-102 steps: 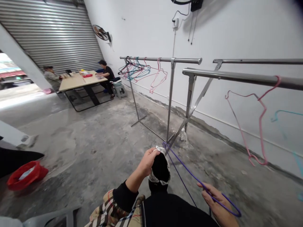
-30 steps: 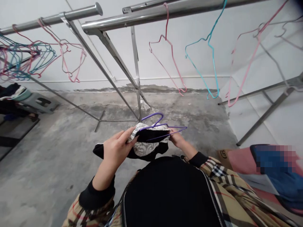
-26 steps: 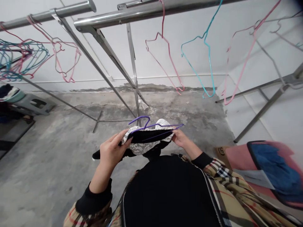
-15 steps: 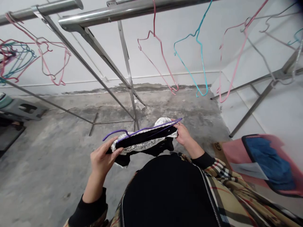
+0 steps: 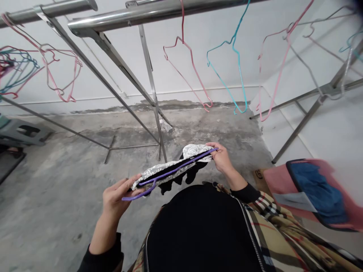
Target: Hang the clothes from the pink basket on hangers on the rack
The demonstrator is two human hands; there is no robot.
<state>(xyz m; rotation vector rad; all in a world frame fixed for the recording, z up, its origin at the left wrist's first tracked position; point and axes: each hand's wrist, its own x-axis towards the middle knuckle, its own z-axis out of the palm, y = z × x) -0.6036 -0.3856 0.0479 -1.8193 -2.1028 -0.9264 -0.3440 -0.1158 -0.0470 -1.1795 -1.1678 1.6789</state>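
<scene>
A black garment with white lace trim [image 5: 195,151] is stretched between my two hands in front of my body. Its lace-edged opening faces up, and a purple clothes hanger [image 5: 172,172] lies inside, its hook pointing toward me on the left. My left hand [image 5: 116,194] is closed on the left end of the lace, close by the hook. At the other end, my right hand [image 5: 222,158] pinches the lace together with the hanger's tip. The garment's black lower part hangs beneath in folds, largely hidden.
Ahead runs a metal clothes rail [image 5: 136,17] with a pink hanger [image 5: 193,62], a turquoise hanger [image 5: 239,68] and others. Another rack with several hangers stands left. At the right is a pink container [image 5: 276,181] holding blue cloth [image 5: 317,192]. A grey stool [image 5: 27,132] is far left.
The hanger went from beside the garment into its opening, and my right hand moved onto the lace. The garment is pulled wider, and the hook has swung left and toward me.
</scene>
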